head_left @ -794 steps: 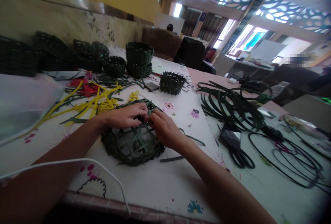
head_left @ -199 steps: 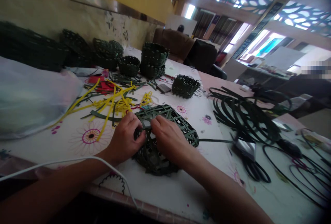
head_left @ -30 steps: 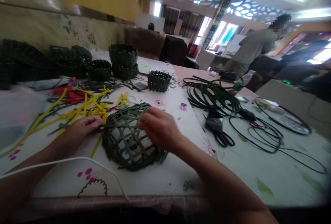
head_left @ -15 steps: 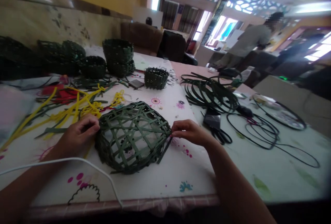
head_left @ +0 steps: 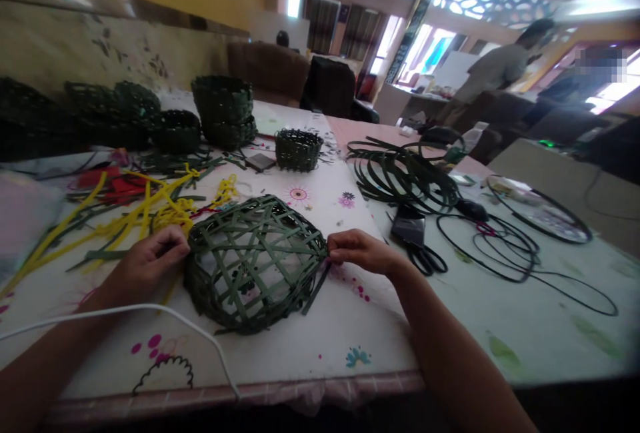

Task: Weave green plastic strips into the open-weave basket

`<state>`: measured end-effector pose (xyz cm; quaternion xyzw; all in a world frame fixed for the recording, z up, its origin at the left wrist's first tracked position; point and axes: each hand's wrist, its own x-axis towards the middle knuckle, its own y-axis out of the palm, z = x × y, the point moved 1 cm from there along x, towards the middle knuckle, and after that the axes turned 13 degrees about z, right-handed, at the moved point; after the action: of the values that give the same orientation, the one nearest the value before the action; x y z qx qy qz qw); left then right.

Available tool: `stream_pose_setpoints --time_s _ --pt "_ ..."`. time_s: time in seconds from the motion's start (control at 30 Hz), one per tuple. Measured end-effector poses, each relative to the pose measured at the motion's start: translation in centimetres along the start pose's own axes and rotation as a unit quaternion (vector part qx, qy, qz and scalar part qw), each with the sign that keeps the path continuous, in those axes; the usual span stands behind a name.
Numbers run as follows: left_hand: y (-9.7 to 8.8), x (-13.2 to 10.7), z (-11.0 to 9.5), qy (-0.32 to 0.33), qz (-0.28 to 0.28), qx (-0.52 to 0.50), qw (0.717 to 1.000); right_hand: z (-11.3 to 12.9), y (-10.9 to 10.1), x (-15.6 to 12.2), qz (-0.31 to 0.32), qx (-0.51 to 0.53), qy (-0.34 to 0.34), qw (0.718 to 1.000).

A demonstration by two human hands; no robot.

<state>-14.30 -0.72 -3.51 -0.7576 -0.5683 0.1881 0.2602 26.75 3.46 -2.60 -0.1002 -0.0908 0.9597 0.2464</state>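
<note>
A dark green woven basket (head_left: 257,253) with an open lattice lies on the flowered tablecloth in front of me. My left hand (head_left: 157,256) is closed at its left corner, thumb against the curled fingers. At the right corner my right hand (head_left: 355,250) pinches the basket's edge, where strip ends come together. A loose strip end (head_left: 316,290) hangs down just below those fingertips. What exactly lies between the fingers of each hand is partly hidden. A white cable (head_left: 150,308) crosses over my left forearm.
Yellow strips (head_left: 145,210) and red pieces (head_left: 117,184) lie at the left. Several finished-looking baskets (head_left: 223,103) stand behind, with a small one (head_left: 299,150) nearer. To the right are coiled green strips (head_left: 400,173), black-handled scissors (head_left: 427,260) and a black cable (head_left: 490,253). A person (head_left: 495,66) stands far back.
My right hand's fingers have drawn closer together at the basket's right corner. The basket and my left hand stay nearly where they were; the view has shifted slightly.
</note>
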Motion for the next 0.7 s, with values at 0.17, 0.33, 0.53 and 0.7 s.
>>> stream_pose_setpoints --time_s 0.17,0.33,0.53,0.7 --pt "0.2 -0.3 1.2 0.035 -0.034 0.020 0.999 0.0 0.1 -0.1 -0.020 0.009 0.003 1.000" --pt "0.5 -0.1 0.8 0.087 -0.020 -0.012 0.996 0.6 0.7 0.2 -0.140 -0.109 -0.018 0.984" --pt "0.8 1.1 -0.3 0.125 0.024 0.102 0.987 0.9 2.6 1.4 -0.218 -0.216 -0.084 0.948" --pt "1.4 1.3 -0.6 0.103 0.024 0.110 0.988 0.4 3.4 2.5 -0.241 -0.180 -0.064 0.952"
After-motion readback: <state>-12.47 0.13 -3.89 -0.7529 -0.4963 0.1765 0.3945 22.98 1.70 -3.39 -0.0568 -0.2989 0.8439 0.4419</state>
